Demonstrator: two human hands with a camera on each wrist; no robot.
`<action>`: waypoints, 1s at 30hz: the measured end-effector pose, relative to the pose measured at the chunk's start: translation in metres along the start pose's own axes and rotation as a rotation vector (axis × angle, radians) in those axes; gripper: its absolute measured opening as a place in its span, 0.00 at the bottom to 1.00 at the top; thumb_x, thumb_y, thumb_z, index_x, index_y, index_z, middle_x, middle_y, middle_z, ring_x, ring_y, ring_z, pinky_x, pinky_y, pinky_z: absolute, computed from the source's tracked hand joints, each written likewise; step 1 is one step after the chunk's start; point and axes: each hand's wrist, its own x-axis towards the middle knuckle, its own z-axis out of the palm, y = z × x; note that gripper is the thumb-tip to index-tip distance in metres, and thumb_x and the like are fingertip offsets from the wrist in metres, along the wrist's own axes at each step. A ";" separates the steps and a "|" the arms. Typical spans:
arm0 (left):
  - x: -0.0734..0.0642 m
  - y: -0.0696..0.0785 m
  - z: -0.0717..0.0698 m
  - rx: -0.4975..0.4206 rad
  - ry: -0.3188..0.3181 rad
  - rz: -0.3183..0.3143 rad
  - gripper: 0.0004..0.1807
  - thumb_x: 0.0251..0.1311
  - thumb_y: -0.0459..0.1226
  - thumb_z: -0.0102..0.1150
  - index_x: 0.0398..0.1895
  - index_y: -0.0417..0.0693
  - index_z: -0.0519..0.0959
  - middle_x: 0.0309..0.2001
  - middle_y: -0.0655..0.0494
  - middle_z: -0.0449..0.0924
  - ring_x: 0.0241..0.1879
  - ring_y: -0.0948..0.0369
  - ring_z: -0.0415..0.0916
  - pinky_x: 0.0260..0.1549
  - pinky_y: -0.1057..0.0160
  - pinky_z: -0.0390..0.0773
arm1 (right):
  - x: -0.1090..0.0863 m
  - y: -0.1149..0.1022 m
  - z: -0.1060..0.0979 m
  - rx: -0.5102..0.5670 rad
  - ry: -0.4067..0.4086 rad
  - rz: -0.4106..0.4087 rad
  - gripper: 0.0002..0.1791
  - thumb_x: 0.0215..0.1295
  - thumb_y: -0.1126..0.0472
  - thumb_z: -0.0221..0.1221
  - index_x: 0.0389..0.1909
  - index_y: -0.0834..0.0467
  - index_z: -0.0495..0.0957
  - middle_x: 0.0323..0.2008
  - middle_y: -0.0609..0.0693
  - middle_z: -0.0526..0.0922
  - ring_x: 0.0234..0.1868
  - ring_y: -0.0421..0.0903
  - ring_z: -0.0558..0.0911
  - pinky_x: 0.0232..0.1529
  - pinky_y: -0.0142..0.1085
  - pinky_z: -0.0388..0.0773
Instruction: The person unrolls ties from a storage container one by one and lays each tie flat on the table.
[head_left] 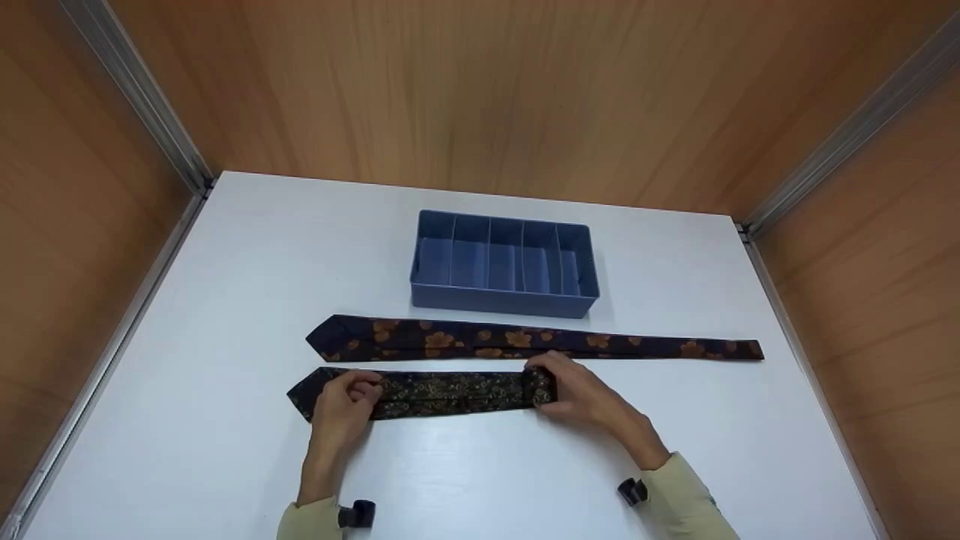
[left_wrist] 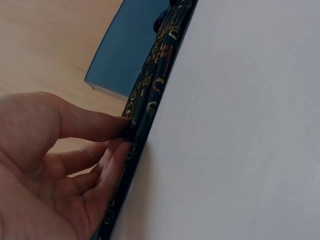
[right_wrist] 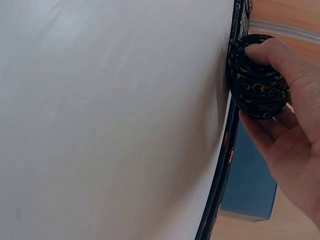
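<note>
A dark necktie point(head_left: 450, 394) with a small gold pattern lies nearest the person, its pointed wide end at the left and its other end wound into a roll point(right_wrist: 257, 95). My right hand point(head_left: 589, 394) grips this roll between thumb and fingers at the tie's right end. Near the wide end, my left hand point(head_left: 343, 409) pinches the tie; in the left wrist view, the thumb and a finger meet at the patterned fabric point(left_wrist: 155, 75). Just beyond it, a navy necktie point(head_left: 555, 341) with orange flowers is stretched out flat, touched by neither hand in any clear way.
Behind the ties stands a blue box point(head_left: 504, 301) with several compartments side by side. Everything lies on a white tabletop point(head_left: 225, 300), bounded by wooden panels point(head_left: 480, 97) at the back and both sides.
</note>
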 end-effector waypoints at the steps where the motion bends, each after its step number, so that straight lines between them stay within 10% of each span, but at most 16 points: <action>1: 0.000 0.000 0.000 0.001 0.000 0.003 0.07 0.67 0.29 0.63 0.45 0.37 0.84 0.32 0.53 0.80 0.32 0.60 0.72 0.31 0.68 0.70 | -0.001 0.001 0.000 -0.001 0.001 -0.002 0.36 0.58 0.64 0.74 0.67 0.58 0.71 0.62 0.54 0.76 0.63 0.53 0.76 0.60 0.52 0.75; 16: -0.001 0.001 0.000 0.007 0.005 -0.015 0.07 0.67 0.30 0.63 0.45 0.38 0.85 0.34 0.51 0.81 0.32 0.60 0.74 0.31 0.67 0.71 | -0.008 0.006 -0.007 -0.002 0.006 -0.011 0.34 0.59 0.64 0.74 0.65 0.55 0.73 0.59 0.50 0.77 0.59 0.49 0.77 0.58 0.50 0.77; 23: -0.001 0.001 0.000 0.009 0.004 -0.010 0.06 0.67 0.29 0.63 0.45 0.38 0.84 0.35 0.51 0.81 0.33 0.60 0.74 0.31 0.68 0.71 | -0.013 0.008 -0.011 -0.004 0.001 0.007 0.33 0.60 0.63 0.74 0.66 0.56 0.72 0.59 0.51 0.76 0.34 0.45 0.76 0.44 0.44 0.78; 30: 0.000 0.001 0.001 0.014 0.005 -0.006 0.06 0.66 0.29 0.63 0.44 0.38 0.85 0.33 0.53 0.81 0.31 0.61 0.72 0.30 0.69 0.69 | -0.017 0.015 -0.014 -0.038 0.016 -0.021 0.34 0.57 0.66 0.75 0.65 0.58 0.73 0.59 0.53 0.77 0.38 0.41 0.77 0.49 0.45 0.79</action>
